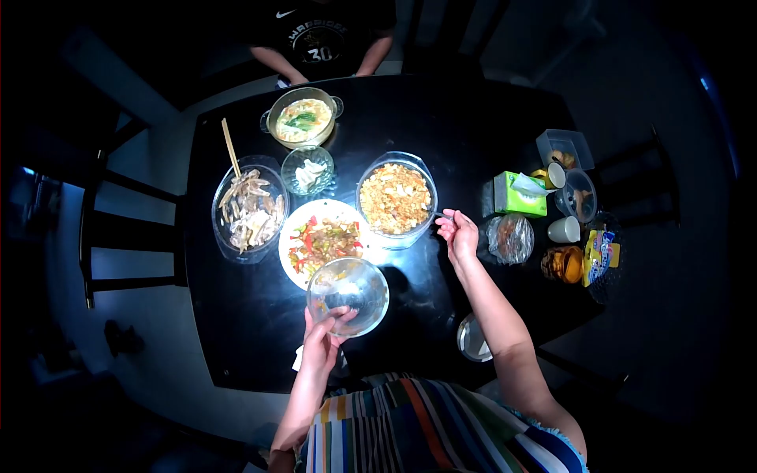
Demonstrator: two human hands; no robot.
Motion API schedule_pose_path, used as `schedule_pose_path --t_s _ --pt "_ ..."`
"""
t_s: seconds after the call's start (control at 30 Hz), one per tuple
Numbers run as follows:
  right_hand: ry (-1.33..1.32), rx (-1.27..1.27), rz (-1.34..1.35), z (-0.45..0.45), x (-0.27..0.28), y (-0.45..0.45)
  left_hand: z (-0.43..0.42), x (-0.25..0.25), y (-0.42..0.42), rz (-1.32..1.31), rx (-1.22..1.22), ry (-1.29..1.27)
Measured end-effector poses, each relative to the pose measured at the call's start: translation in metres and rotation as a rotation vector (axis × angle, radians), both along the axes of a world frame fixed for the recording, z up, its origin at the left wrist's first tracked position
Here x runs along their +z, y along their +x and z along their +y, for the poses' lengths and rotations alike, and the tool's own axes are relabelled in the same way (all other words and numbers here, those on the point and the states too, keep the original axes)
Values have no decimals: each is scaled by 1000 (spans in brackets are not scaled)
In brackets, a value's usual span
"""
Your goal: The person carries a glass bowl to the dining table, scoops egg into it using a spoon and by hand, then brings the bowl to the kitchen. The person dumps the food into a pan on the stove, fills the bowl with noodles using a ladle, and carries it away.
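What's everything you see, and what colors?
Table: one, black, middle
Pot: one, brownish, far side
Small bowl: one, clear, by pot
Oval dish: one, clear, left
Chopsticks: two, tan, oval dish
Plate: one, white, centre
Deep dish: one, clear, beside plate
Tissue pack: one, green, right
Containers: two, clear, right
Cups: two, white, yellow, right
Wrapped bowl: one, clear, by tissues
Jar: one, orange, right
Packet: one, yellow-blue, right
Round thing: one, pale, near edge
Chairs: several, dark, around
Person: one, black-shirted, far side
Striped clothing: one, multicolour, bottom
Left hand: one, holding clear bowl
Right hand: one, beside deep dish
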State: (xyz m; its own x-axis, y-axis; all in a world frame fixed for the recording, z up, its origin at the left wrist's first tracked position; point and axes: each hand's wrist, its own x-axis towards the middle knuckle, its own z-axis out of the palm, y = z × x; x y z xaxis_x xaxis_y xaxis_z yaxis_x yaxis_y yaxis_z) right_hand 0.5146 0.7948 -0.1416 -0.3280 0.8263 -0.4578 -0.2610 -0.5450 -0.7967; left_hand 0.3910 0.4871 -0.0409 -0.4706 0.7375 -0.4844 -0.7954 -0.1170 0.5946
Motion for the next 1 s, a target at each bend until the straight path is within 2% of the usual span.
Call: schedule_pose_path --t_s 0.43,0.53,0.6,0.73,0.83,0.9,1.0 --pt "51 44 90 8 18 14 63 -35 -31 127 -22 -158" --pt "54 53 111 6 39 12 78 -46 -35 132 -21 -182" --pt "60 81 136 0 59 10 91 -34 -37 140 -39 -207" --pt "321 257 44 -30 95 3 114 -36 -35 111 -35 -144" --pt "859 493 -208 -53 105 5 118 -31 -37 96 -60 -124" --pt "1230 501 -307 -58 106 5 118 -32 -37 104 -68 -93" --pt "1084 489 -282 -53 111 9 121 -41 -34 113 -60 -47"
